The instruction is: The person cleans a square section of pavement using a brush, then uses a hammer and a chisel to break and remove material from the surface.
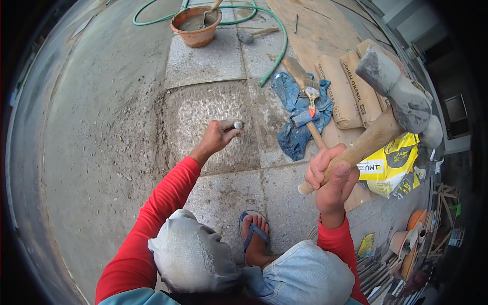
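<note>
My left hand (219, 136) is closed around a metal chisel (238, 125), whose round top end faces up; the shaft below is mostly hidden. It stands over a rough, chipped square (201, 109) between grey paving tiles. My right hand (333, 175) grips the wooden handle of a hammer (368, 142), raised on the right. The hammer's heavy grey head is up and well apart from the chisel. My sandalled foot (254, 231) rests on the tile nearer me, between my bent knees.
An orange bucket (195, 34) of wet mortar holds a trowel. A green hose (282, 43) curls beside it, near a small mallet (249, 36). At right lie a blue cloth (292, 140) with a brush (311, 91), paper cement bags (338, 96) and a yellow-white bag (389, 170).
</note>
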Tool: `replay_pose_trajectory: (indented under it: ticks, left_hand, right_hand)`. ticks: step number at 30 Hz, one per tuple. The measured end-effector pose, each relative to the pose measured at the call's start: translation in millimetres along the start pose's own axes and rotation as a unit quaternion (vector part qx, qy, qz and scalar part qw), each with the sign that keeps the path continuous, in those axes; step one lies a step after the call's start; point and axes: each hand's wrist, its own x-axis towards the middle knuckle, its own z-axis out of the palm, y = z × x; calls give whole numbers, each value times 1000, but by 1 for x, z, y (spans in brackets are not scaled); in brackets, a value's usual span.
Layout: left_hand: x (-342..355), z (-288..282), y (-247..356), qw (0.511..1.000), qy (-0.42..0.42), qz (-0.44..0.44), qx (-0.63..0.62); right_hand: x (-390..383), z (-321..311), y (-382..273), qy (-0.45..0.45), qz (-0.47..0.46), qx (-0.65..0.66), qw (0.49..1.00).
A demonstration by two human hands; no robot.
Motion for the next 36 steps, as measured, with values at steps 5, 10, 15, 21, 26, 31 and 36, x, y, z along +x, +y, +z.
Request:
replay_pose_trajectory:
  ticks: [5, 10, 15, 21, 26, 31, 36]
  left_hand:
    - [1, -3, 2, 996, -36, -44, 72]
    - [15, -9, 10, 995, -58, -77, 23]
    - [26, 8, 9, 1000, -7, -30, 2]
    - [25, 16, 7, 999, -37, 16, -19]
    - [23, 11, 12, 1000, 14, -1, -16]
    - [27, 17, 9, 998, -7, -53, -35]
    - [24, 20, 7, 999, -41, -20, -27]
  right_hand:
    - [-18, -3, 94, -78, 59, -349, 932]
    - [-3, -18, 62, -92, 143, -310, 936]
    - [12, -13, -17, -30, 54, -110, 992]
    - [-8, -9, 75, -51, 21, -326, 944]
    - [-6, -27, 87, -98, 157, -371, 910]
    - [4, -30, 1, -15, 132, -133, 982]
    - [2, -18, 35, -43, -69, -124, 989]
